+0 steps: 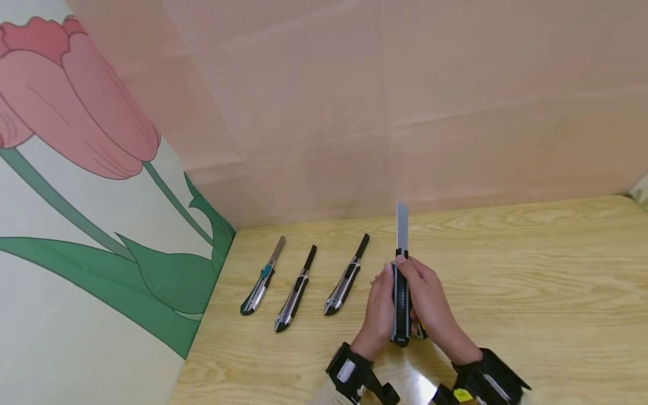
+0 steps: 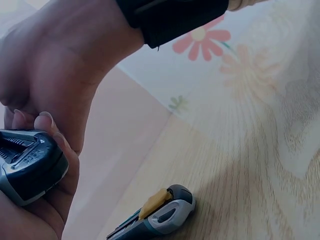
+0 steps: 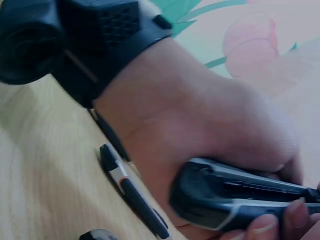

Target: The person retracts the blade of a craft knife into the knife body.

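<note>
A black and grey utility knife [image 1: 401, 306] stands upright over the wooden table [image 1: 506, 270], its long blade [image 1: 402, 225] slid out and pointing away from me. My left hand [image 1: 378, 306] curls round its left side, and the left wrist view shows the fingers [image 2: 42, 122] wrapped by the knife's butt [image 2: 30, 162]. My right hand [image 1: 430, 301] grips the handle [image 3: 235, 200] from the right, thumb up near the slider. Another knife with a yellow slider [image 2: 155, 215] lies on the table just under the hands.
Three more utility knives lie in a row to the left: a teal one [image 1: 260, 278], then two black and grey ones [image 1: 295, 289] [image 1: 346, 275]. A pink backdrop [image 1: 405, 112] and a tulip-printed panel [image 1: 101, 169] wall in the table's far and left sides.
</note>
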`<state>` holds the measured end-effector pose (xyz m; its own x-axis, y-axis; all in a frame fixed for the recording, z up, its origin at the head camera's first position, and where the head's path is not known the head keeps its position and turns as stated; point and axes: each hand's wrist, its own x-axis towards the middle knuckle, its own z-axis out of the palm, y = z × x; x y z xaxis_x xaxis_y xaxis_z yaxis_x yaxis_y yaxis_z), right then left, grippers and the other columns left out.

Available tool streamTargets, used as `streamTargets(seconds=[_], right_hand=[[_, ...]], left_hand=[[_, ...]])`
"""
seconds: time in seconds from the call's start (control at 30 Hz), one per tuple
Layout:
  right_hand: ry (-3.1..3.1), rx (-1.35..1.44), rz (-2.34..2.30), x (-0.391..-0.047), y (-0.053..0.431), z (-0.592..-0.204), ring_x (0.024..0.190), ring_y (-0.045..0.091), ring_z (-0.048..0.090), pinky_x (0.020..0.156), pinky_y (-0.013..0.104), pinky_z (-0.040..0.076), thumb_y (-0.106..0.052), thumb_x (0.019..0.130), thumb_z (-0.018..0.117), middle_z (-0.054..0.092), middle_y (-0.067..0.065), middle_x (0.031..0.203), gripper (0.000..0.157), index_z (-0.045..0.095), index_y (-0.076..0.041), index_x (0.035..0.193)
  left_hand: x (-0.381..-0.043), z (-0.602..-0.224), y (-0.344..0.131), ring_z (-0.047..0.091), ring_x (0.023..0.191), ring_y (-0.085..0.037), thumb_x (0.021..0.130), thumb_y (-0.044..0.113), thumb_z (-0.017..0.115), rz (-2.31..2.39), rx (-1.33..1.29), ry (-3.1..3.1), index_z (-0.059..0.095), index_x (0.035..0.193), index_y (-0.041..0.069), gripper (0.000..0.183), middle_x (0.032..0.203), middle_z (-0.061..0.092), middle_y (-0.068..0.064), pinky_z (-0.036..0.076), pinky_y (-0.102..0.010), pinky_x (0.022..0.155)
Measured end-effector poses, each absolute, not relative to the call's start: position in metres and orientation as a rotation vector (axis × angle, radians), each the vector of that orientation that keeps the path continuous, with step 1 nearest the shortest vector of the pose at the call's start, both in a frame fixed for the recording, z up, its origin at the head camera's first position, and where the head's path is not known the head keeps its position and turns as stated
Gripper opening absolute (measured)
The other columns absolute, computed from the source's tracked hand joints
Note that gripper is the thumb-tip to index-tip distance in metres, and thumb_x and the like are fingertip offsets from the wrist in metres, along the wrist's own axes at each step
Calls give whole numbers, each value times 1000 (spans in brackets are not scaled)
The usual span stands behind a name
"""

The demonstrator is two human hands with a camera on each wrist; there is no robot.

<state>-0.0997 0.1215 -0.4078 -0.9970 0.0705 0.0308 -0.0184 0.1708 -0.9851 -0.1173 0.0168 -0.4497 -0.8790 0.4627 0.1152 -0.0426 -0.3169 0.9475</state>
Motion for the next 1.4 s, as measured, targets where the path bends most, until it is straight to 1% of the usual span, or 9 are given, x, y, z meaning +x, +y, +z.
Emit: streamTargets(seconds=[0.1, 0.47, 0.6, 0.73, 0.8, 1.0, 1.17, 1.3, 1.4], right_hand=[[-2341, -33, 1939, -100, 120, -410, 82, 16, 65, 63, 27, 54, -46, 106, 32, 70, 16, 100, 55, 61, 0, 110], [-2319, 14, 1967, -100, 121, -410, 86, 15, 65, 68, 24, 53, -41, 108, 32, 72, 16, 99, 51, 61, 1, 110], [-2313, 19, 1969, -100, 121, -409, 84, 14, 65, 66, 24, 53, -37, 109, 32, 71, 17, 99, 49, 61, 3, 110], [-2298, 17, 1971, -99, 120, -408, 83, 14, 65, 64, 24, 53, -36, 109, 32, 70, 19, 99, 48, 61, 4, 110], [-2286, 8, 1982, -99, 119, -408, 83, 14, 65, 65, 23, 53, -37, 109, 33, 69, 19, 100, 49, 60, 3, 110], [-2268, 1, 2041, -98, 116, -408, 87, 16, 64, 72, 25, 52, -46, 107, 31, 68, 17, 101, 55, 58, 1, 111], [-2230, 4, 2059, -97, 115, -408, 85, 15, 65, 72, 23, 51, -44, 107, 31, 70, 16, 99, 54, 58, 2, 109], [-2177, 43, 2088, -98, 114, -409, 84, 17, 64, 71, 24, 50, -41, 108, 32, 69, 17, 97, 52, 58, 4, 108], [-2162, 85, 2084, -98, 114, -409, 83, 18, 64, 70, 24, 50, -38, 109, 32, 68, 18, 96, 50, 57, 5, 107]], left_hand=[[-117, -450, 17, 52, 43, -13, 105, 55, 19, 2265, 533, 1639, 54, 102, 12, 56, 64, 53, -4, 48, -23, 38], [-115, -449, 19, 50, 39, -13, 107, 51, 17, 2293, 572, 1604, 55, 103, 7, 59, 61, 51, -7, 47, -25, 33], [-115, -450, 19, 49, 39, -16, 108, 48, 14, 2295, 580, 1621, 56, 107, 6, 59, 61, 48, -21, 46, -25, 33], [-116, -452, 20, 48, 39, -22, 109, 42, 11, 2303, 600, 1625, 53, 107, -1, 61, 65, 43, -37, 46, -28, 33], [-116, -451, 20, 48, 41, -21, 110, 40, 12, 2300, 577, 1661, 53, 106, -3, 61, 64, 45, -33, 47, -26, 35], [-114, -448, 19, 51, 55, -9, 110, 40, 15, 2268, 472, 1865, 57, 100, 4, 56, 72, 52, -2, 46, -15, 49], [-113, -448, 20, 51, 56, -10, 111, 37, 17, 2305, 504, 1904, 56, 101, 0, 54, 71, 52, -8, 47, -15, 50], [-114, -449, 22, 52, 68, -10, 112, 29, 18, 2339, 535, 1958, 57, 105, -2, 50, 77, 53, -15, 47, -16, 60], [-115, -450, 22, 52, 66, -10, 112, 27, 17, 2348, 549, 1958, 57, 106, -2, 51, 78, 53, -16, 47, -16, 58]])
